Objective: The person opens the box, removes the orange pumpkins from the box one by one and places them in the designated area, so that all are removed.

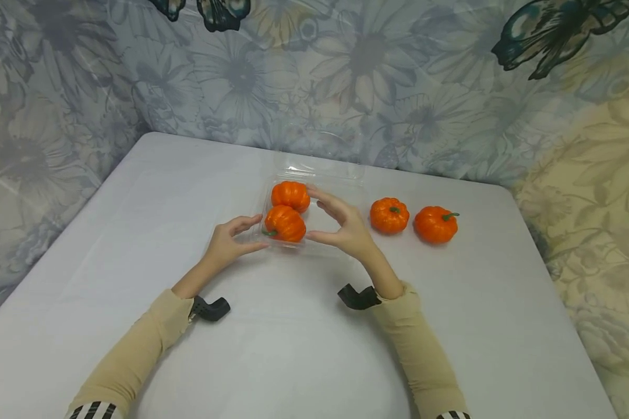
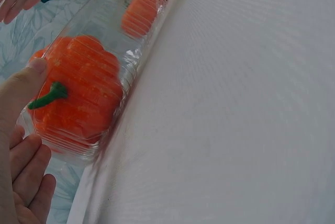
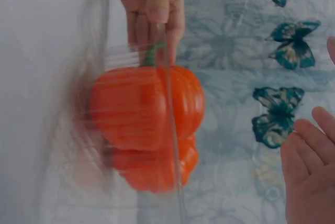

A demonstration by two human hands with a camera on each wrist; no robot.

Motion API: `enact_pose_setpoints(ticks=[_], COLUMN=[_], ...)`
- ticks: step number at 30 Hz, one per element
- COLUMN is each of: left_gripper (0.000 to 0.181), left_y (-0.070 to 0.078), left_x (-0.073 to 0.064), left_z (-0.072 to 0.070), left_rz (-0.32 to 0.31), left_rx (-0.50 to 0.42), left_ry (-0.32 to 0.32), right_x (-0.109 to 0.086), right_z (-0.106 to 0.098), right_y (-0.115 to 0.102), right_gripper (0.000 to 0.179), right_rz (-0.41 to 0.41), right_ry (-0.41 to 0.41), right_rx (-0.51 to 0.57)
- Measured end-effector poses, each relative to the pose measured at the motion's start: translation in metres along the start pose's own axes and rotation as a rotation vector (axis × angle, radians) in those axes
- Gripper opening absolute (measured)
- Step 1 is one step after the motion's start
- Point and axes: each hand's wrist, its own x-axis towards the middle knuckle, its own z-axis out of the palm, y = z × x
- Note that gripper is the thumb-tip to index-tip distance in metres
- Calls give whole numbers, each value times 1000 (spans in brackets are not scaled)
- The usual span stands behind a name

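A clear plastic clamshell container (image 1: pixel 322 247) lies on the table with its lid (image 1: pixel 320 166) open at the back. Two small orange pumpkins sit in its left half: a front pumpkin (image 1: pixel 285 224) with its green stem toward the left hand, and a back pumpkin (image 1: pixel 290 195). My left hand (image 1: pixel 225 241) holds the container's left front corner, thumb at the rim, also seen in the left wrist view. My right hand (image 1: pixel 346 227) hovers over the container's right half, fingers and thumb spread apart with nothing between them. Its fingertips are near the pumpkins.
Right of the container, a third pumpkin (image 1: pixel 389 216) and a fourth pumpkin (image 1: pixel 436 224) stand side by side on the white table (image 1: pixel 272 349). A floral curtain (image 1: pixel 346 75) with butterflies hangs behind the table. Each wrist bears a black camera mount (image 1: pixel 212 309).
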Motion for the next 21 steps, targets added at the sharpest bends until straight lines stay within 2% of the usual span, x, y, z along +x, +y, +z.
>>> enact_pose_setpoints(ticks=[10,18,21], left_gripper=[46,45,44], left_y=[0,1,3], left_x=[-3,-4,-2], left_z=[-1,2,4], left_rz=[-28,30,43], left_rx=[-8,-19,-14], left_ry=[-11,-2,-3], right_x=[11,6,4], right_z=[18,27,29], right_y=[10,15,27], right_gripper=[60,61,62], right_rz=[-100,-53,-47], right_ry=[-45,-119,-140], right_rx=[-90,-181,-180])
